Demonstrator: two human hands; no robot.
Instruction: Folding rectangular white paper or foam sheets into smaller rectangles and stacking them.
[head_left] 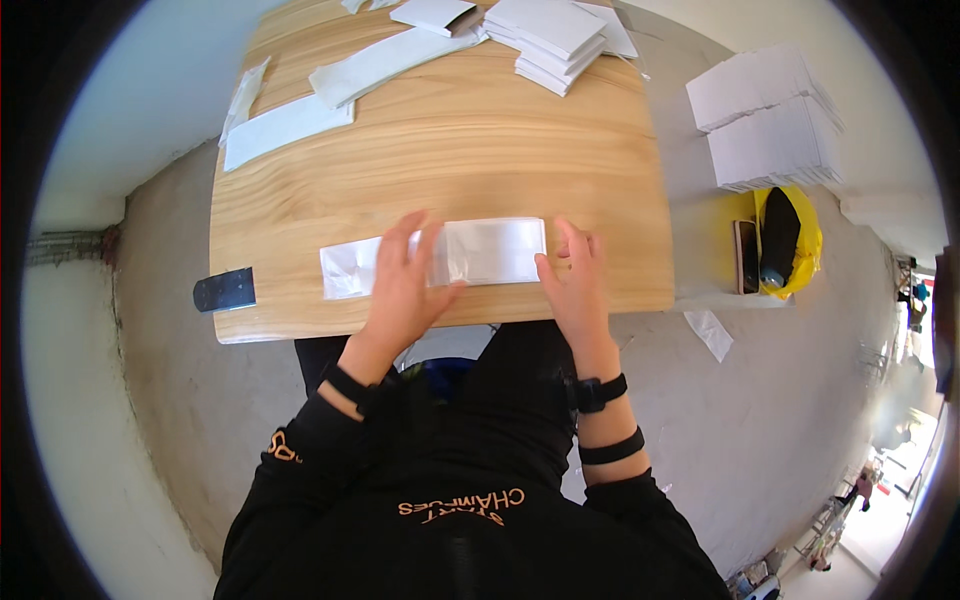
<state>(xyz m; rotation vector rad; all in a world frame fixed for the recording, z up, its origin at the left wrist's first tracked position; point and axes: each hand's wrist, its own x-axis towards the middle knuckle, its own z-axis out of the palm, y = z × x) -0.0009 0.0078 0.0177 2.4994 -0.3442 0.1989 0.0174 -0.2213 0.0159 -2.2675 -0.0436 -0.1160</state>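
A long clear plastic sleeve lies flat across the near part of the wooden table. Its right half holds a flat white piece of card or folded box; which of the two, I cannot tell. My left hand rests over the middle of the sleeve, thumb and fingers apart, hiding part of it. Beside the sleeve's right end is my right hand, its fingers slightly curled and spread, with nothing visible between them. Whether its thumb touches the sleeve's edge is hard to see.
White flat boxes are stacked at the table's far right, with white plastic-wrapped strips at the far left. A dark flat object overhangs the left edge. Right of the table are white stacks and a yellow bag.
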